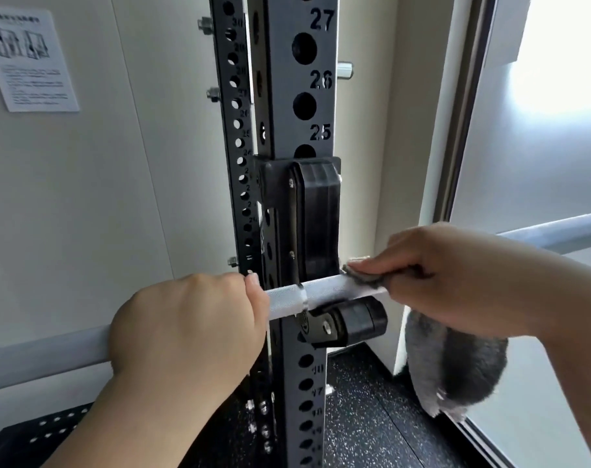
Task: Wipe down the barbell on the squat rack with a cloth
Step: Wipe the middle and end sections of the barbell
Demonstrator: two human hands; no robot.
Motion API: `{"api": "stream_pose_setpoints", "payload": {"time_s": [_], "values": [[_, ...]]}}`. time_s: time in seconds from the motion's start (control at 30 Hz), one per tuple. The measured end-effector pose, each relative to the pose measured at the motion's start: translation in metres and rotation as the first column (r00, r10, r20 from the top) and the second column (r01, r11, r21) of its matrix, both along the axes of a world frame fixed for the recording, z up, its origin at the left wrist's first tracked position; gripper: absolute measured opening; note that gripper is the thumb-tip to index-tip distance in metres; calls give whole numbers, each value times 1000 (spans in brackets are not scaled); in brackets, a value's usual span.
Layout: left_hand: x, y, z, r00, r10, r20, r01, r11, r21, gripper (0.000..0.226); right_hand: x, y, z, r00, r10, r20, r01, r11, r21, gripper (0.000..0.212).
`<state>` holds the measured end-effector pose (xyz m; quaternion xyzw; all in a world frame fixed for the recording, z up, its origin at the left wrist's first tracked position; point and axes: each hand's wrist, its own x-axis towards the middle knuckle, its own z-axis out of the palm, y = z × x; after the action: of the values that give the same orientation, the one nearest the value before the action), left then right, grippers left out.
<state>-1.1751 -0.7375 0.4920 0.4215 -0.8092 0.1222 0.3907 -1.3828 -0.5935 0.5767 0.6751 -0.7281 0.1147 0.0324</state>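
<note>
Left hand [189,329] is closed fully around the barbell [334,292], steadying it where it rests in the J-hook [317,214] on the rack upright [280,96]; right hand [456,275] clamps the grey cloth [456,369] around the bar just beside the hook, loose end hanging below. Hold the left grip firm to prevent rotation, and draw the cloth along the knurling under even pressure, covering the full circumference.
</note>
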Motion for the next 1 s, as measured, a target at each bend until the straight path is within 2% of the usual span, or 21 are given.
{"api": "stream_pose_setpoints", "payload": {"time_s": [0.03, 0.1, 0.17, 0.23, 0.3, 0.37, 0.43, 0.5, 0.57, 0.63, 0.77, 0.87, 0.97, 1.0], "values": [[1, 7, 7, 997, 47, 69, -45, 999, -24, 52, 6, -3, -2, 999, 39, 12, -39, 999, 0, 47], [1, 21, 17, 994, 80, 72, -76, 995, -58, 50, 20, -5, -5, 995, 100, 20, -100, 995, -2, 45], [2, 21, 17, 993, 98, 71, -93, 994, -63, 49, 18, -4, -8, 997, 58, 43, -57, 998, -30, 44], [4, 20, 12, 991, 113, 74, -105, 989, -101, 46, 2, 2, -15, 999, -42, -21, 39, 992, -121, 71], [4, 24, 9, 992, 113, 52, -104, 982, -155, 44, -8, 5, -24, 989, -108, -102, 75, 956, -283, 81], [3, 24, 5, 991, 125, 46, -113, 970, -214, 44, 0, 2, -36, 996, -9, -94, -25, 935, -354, 77], [-1, 26, 4, 989, 146, 32, -133, 957, -259, 46, 11, -5, -45, 981, 179, -71, -193, 919, -344, 73], [-5, 27, -2, 987, 150, 51, -130, 952, -276, 46, 10, -14, -48, 955, 279, -105, -298, 884, -359, 76], [-3, 30, -2, 988, 127, 90, -100, 961, -259, 46, -4, -19, -48, 939, 336, -73, -337, 862, -379, 82], [0, 33, 2, 988, 83, 133, -59, 982, -180, 51, -22, -19, -56, 921, 389, 11, -342, 823, -453, 76], [-9, 30, 23, 948, 186, 259, -197, 980, 15, 60, -28, -28, -73, 904, 426, 27, -344, 763, -547, 69], [-13, 17, 34, 955, 102, 278, -154, 973, 173, 50, -16, -40, -74, 891, 454, 22, -359, 733, -578, 69], [-12, 13, 38, 925, 68, 373, -157, 964, 214, 39, -16, -42, -71, 875, 483, 20, -388, 727, -567, 70], [-12, 13, 37, 942, 66, 330, -153, 957, 247, 42, -22, -39, -71, 874, 486, 27, -389, 730, -562, 70]]}}
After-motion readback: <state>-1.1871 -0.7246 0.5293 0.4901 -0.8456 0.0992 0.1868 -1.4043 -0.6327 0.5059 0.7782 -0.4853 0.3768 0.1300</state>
